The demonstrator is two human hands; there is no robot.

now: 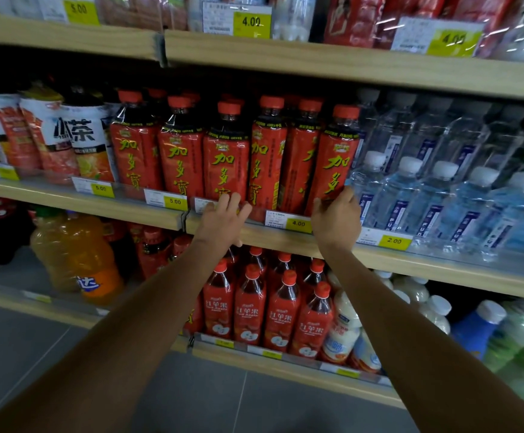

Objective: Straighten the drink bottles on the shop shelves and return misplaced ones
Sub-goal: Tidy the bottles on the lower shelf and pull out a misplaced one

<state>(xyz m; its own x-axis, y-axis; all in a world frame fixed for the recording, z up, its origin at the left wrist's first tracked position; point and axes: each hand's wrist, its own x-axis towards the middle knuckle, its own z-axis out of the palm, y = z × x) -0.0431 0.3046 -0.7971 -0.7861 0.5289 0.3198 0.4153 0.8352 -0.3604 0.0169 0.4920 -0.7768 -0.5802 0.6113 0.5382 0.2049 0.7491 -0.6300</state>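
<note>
The red tea bottles stand in a front row on the middle shelf (317, 245), between the tea cartons on the left and the water bottles (410, 189) on the right. The right hand (337, 218) grips the foot of the end bottle (332, 157), with the thumb on its left side and the fingers curled round its right, just beside the nearest water bottle. The left hand (223, 220) is open, its fingers straight and spread, and the tips seem to rest against the base of the middle bottle (226, 157). The step in hand looks like squaring up this row. The end bottle appears to lean with its cap to the right, though the wide lens may exaggerate that. Two bottles to its left, the turned bottle (267, 151) shows the side of its label rather than the front. To do it well, twist the end bottle from low down where the grip already is, and keep its base flat on the shelf so it does not rock into the water bottles. Bring its label to face out like the three bottles on the left. The open left hand can steady the neighbours so the row does not topple in a chain. Draw each base up to the shelf lip, behind the price tag (288, 220), so the fronts line up.
</note>
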